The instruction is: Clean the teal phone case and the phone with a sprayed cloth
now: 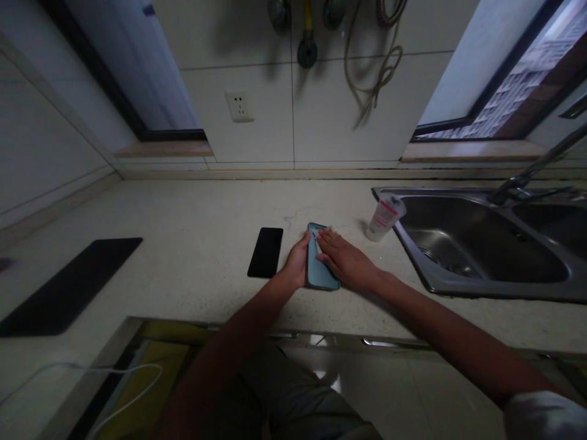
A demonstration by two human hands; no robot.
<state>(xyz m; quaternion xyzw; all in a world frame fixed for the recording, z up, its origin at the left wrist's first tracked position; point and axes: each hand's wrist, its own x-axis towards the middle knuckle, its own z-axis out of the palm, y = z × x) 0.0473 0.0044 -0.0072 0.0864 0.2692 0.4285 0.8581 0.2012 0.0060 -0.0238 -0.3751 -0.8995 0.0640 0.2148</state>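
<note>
Pale blue, with a raised rim all round: phone case [324, 276] over the near part of the stone-like table [197, 244], long side running away from the body; whether flat on the surface or slightly lifted, cannot tell. Along the left edge of the case, the left hand [297, 260], gripping that rim with the thumb side uppermost, the other fingers mostly hidden. Across the upper right of the case, the right hand [345, 253], palm down, fingers narrow, side by side and nearly straight. Under those fingers, against the inside of the case, something white [320, 244], too covered to name; whether pinched or merely pressed down, cannot tell. Just left of the case, beyond the left hand, black phone [265, 253], lying flat and touched by neither hand. Far left of the case, dark flat mat [73, 284], set at a slant. Right of the case and a little farther off, clear plastic cup [386, 215] with red print, upright. Farther right of the case, steel sink [431, 286] with two basins and a faucet [509, 188]. Beyond the case, on the tiled wall, white socket [239, 107] and looped cord [389, 74].
</note>
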